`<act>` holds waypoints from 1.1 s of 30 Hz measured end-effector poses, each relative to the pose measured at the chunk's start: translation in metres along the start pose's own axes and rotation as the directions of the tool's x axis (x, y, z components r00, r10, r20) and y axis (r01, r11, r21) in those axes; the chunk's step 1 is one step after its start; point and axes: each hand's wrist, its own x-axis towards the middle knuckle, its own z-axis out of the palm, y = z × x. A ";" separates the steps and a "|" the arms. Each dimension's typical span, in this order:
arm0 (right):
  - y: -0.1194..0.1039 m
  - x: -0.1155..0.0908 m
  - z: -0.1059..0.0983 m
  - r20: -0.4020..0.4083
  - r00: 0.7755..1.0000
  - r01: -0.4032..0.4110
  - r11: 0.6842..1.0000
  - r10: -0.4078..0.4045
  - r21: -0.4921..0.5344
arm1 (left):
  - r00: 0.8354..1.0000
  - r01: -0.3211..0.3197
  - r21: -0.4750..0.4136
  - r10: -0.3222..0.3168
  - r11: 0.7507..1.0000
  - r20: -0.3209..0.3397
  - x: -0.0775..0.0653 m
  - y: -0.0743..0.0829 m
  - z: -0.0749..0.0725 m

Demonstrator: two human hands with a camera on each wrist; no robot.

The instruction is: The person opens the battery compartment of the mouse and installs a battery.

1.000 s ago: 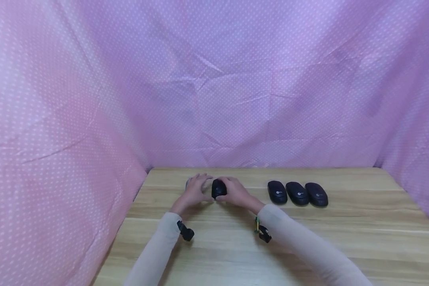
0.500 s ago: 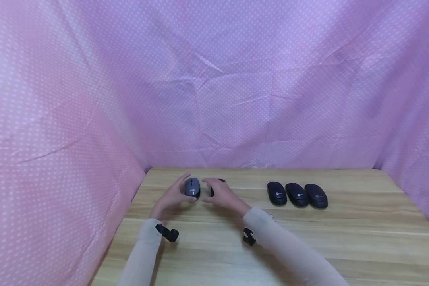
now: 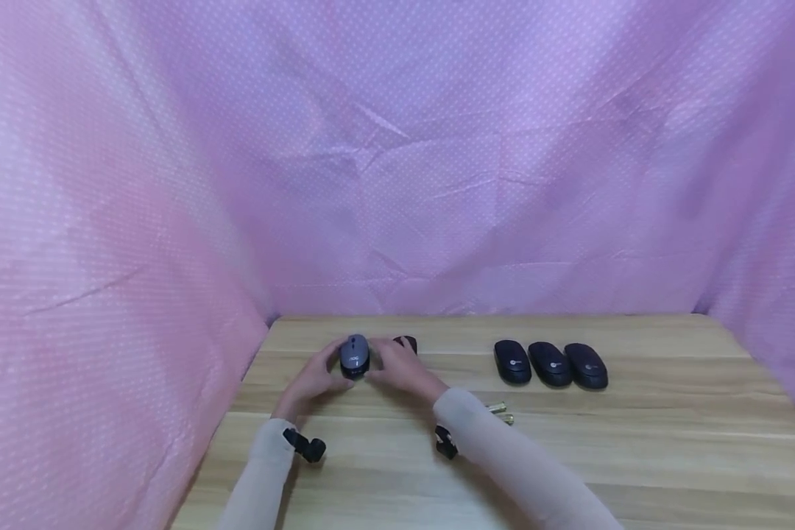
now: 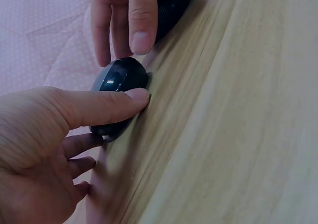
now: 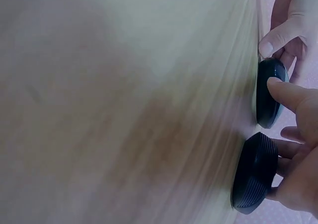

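The right hand [image 3: 403,366] is shifting left from the black mouse [image 5: 254,172], its loosely spread fingers just reaching the gray mouse [image 3: 354,354] on the counter's [image 3: 384,456] left, which the left hand [image 3: 313,378] is pinching, both apparently adjusting it.

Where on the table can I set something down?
Bare table lies right of the three mice, between them and the fourth black mouse, and nearer, between the sleeves. It's crowded back left: the left hand and right hand flank the gray mouse, beside that black one.
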 end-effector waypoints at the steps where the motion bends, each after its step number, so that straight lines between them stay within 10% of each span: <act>1: -0.001 0.001 0.002 0.004 1.000 0.002 1.000 -0.002 0.000 | 1.000 -0.001 -0.001 0.001 1.000 -0.009 -0.001 -0.001 0.000; 22: -0.011 0.002 0.004 -0.088 0.996 0.009 0.995 -0.018 -0.103 | 0.996 -0.010 0.032 0.013 0.999 -0.083 -0.004 0.013 0.007; 33: -0.006 -0.015 -0.031 -0.278 0.956 0.116 0.992 -0.095 0.057 | 0.975 -0.202 0.109 0.211 0.973 -0.074 0.000 0.064 0.008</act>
